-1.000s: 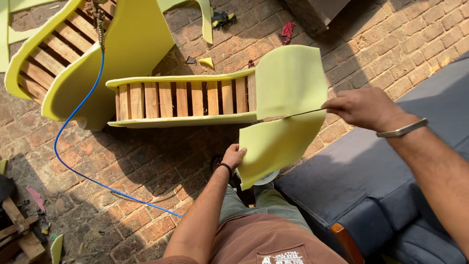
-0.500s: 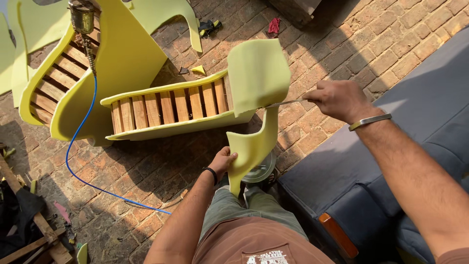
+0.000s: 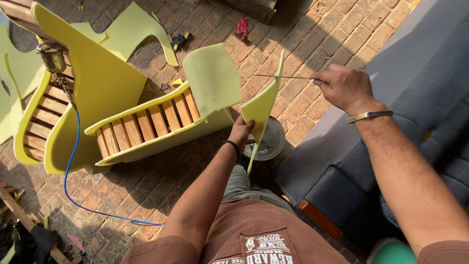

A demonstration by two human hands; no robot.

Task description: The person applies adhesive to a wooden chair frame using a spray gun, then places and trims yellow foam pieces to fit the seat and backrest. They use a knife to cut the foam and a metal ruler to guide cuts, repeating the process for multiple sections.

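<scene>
Since half a second earlier, the yellow foam piece (image 3: 261, 105) had swung edge-on toward the camera and away from the foam-covered chair arm, so that it stood nearly upright as a thin curved sheet between the two hands. The left hand (image 3: 243, 132) closed its grip on the lower part of the foam piece, fingers wrapped around its near edge. The right hand (image 3: 344, 88), wearing a metal bracelet, was clamped shut on a long thin blade (image 3: 286, 77) that ran leftward and met the top of the foam sheet. Just below the foam, on the brick floor (image 3: 312, 39), sat a round metal lid (image 3: 268, 139). To the left lay a wooden slatted chair frame (image 3: 146, 124) padded with yellow foam, with a spray gun (image 3: 53, 58) resting on it and a blue hose (image 3: 73, 161) trailing toward the near left. A grey cushioned sofa (image 3: 415, 63) filled the right side.
</scene>
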